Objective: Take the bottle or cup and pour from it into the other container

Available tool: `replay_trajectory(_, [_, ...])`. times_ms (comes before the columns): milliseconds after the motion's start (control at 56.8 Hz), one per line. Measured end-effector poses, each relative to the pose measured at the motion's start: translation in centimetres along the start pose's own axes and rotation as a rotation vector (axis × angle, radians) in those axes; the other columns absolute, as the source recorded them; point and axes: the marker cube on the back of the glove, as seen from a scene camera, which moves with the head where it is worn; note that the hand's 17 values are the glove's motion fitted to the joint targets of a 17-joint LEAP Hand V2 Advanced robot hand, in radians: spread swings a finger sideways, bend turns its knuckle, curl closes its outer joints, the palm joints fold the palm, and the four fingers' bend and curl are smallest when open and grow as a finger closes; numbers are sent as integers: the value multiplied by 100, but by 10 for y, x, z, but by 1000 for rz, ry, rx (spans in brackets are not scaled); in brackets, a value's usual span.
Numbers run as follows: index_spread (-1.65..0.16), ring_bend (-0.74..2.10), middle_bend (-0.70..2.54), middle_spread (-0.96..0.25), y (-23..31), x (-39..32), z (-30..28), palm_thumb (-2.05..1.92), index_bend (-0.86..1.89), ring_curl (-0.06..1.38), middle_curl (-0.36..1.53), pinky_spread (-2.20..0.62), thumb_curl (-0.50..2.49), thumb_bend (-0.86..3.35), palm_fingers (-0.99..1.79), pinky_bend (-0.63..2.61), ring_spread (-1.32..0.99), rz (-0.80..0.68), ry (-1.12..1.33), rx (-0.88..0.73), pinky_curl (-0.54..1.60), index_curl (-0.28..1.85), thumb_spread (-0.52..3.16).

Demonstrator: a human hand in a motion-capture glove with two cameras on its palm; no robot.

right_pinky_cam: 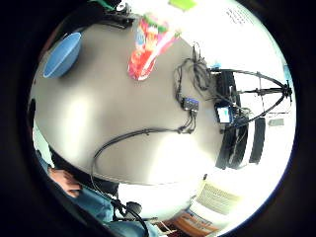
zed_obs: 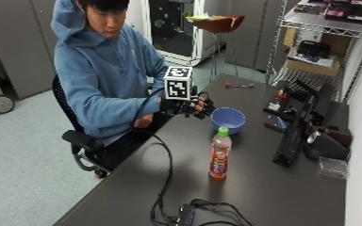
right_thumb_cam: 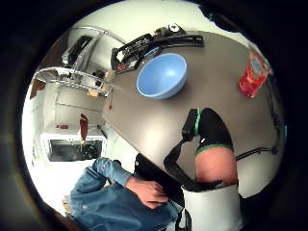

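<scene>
Bottle (zed_obs: 220,153) label print illegible.

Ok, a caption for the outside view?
Gloved right hand raised above the table, holding nothing; bottle upright beside the blue bowl.

2 palm views overlook table (zed_obs: 262,188) (shared).

Red bottle (zed_obs: 219,157) upright on table, green cap, blue bowl (zed_obs: 228,119) near
</scene>
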Motion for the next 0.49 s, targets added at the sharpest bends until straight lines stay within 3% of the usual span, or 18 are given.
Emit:
replay_trajectory(194, [-32, 26, 17, 3, -17, -13, -31, 59, 19, 14, 15, 18, 27, 32, 34, 39, 8, 5, 46, -16, 21, 22, 87])
replay_trajectory(493, [-35, 27, 17, 3, -31, -19, -58, 62, 18, 20, 20, 19, 38, 20, 31, 38, 9, 9, 81, 29, 27, 28, 106])
